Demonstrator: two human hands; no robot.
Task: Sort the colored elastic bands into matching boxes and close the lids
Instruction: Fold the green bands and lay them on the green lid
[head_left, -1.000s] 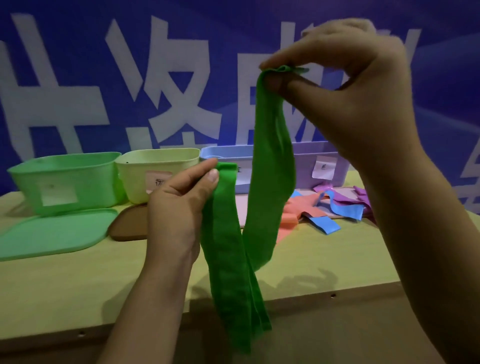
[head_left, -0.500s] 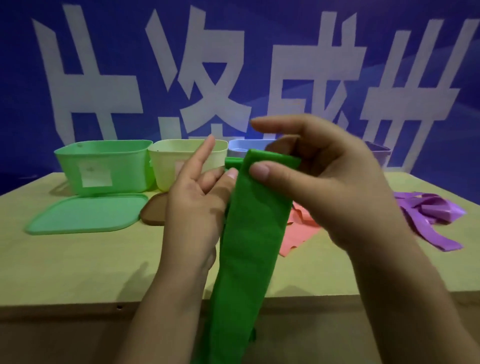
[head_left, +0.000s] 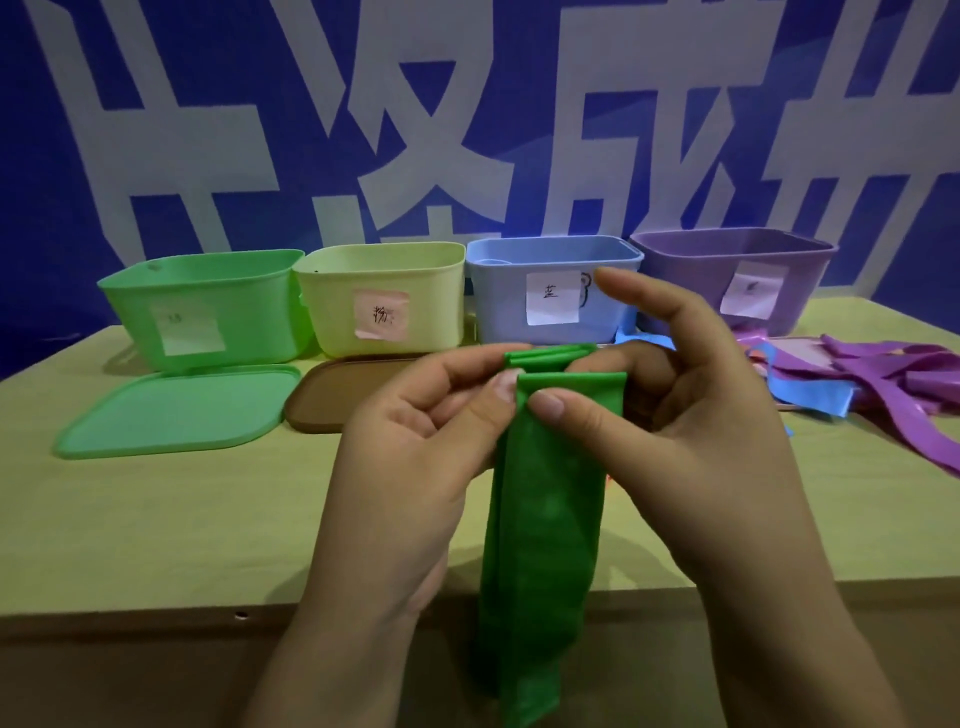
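Note:
A folded green elastic band (head_left: 540, 525) hangs down over the table's front edge. My left hand (head_left: 415, 467) pinches its top folds from the left, and my right hand (head_left: 670, 431) pinches the front fold with thumb and fingers. Four open boxes stand in a row at the back: green box (head_left: 202, 306), yellow box (head_left: 384, 296), blue box (head_left: 550, 291), purple box (head_left: 737, 275). Blue bands (head_left: 810, 397) and purple bands (head_left: 904, 384) lie loose at the right.
A green lid (head_left: 176, 410) lies flat in front of the green box. A brown lid (head_left: 337, 395) lies in front of the yellow box, partly behind my left hand. The wooden table (head_left: 156, 530) ends in a front edge below my wrists. A blue banner fills the background.
My right hand came down from high up to meet my left hand, folding the green band over itself. The fold now sits lower, in front of the blue box.

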